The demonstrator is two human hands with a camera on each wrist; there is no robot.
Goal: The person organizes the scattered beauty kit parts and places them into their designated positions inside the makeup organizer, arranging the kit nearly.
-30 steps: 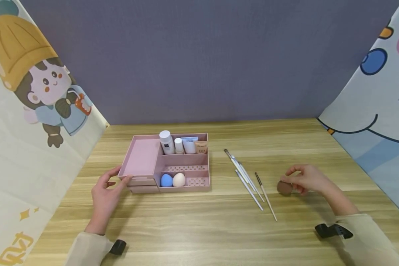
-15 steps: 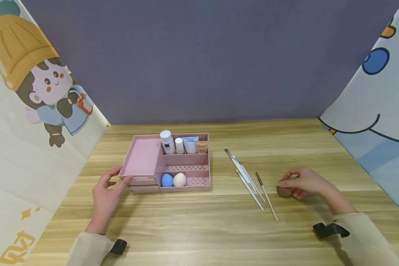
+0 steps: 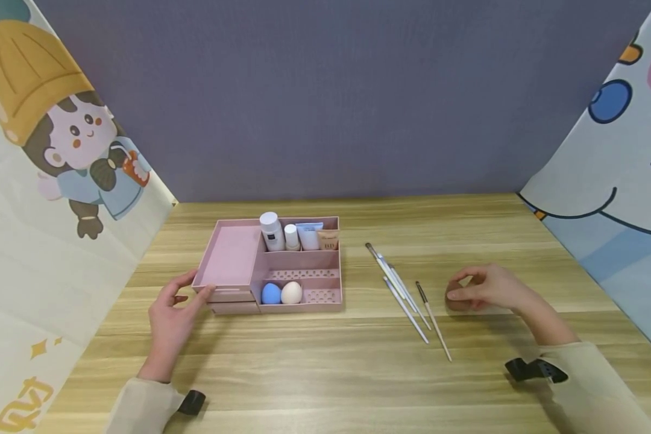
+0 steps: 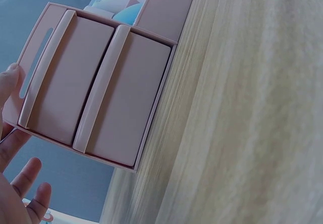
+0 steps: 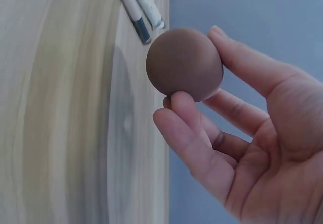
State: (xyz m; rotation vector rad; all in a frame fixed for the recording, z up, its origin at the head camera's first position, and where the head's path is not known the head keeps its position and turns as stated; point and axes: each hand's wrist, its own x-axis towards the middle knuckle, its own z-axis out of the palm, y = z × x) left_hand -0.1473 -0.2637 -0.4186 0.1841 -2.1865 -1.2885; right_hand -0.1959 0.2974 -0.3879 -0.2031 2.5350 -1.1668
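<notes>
A brown makeup sponge (image 5: 184, 62) with a rounded face is pinched between the thumb and fingers of my right hand (image 3: 488, 289), at the right of the table. In the right wrist view it is held clear of the wood, and the fingers cover part of its underside. My left hand (image 3: 176, 319) grips the front left corner of a pink makeup organizer (image 3: 233, 253), thumb on the front edge and index finger at the side. Two closed drawers (image 4: 75, 77) face the left wrist camera. A blue sponge (image 3: 271, 294) and a cream sponge (image 3: 292, 293) sit in the front compartment.
Several makeup brushes (image 3: 404, 295) lie loose between the organizer and my right hand; one brush (image 3: 436, 325) lies slightly apart. A white bottle (image 3: 272, 232), a smaller bottle (image 3: 292, 238) and two tubes (image 3: 309, 236) stand in the back compartment. A grey-purple panel (image 3: 347, 102) closes off the table's back.
My right hand has shifted slightly left with the brown sponge, which has turned and is now more covered by the fingers in the head view. My left hand stays on the organizer's corner.
</notes>
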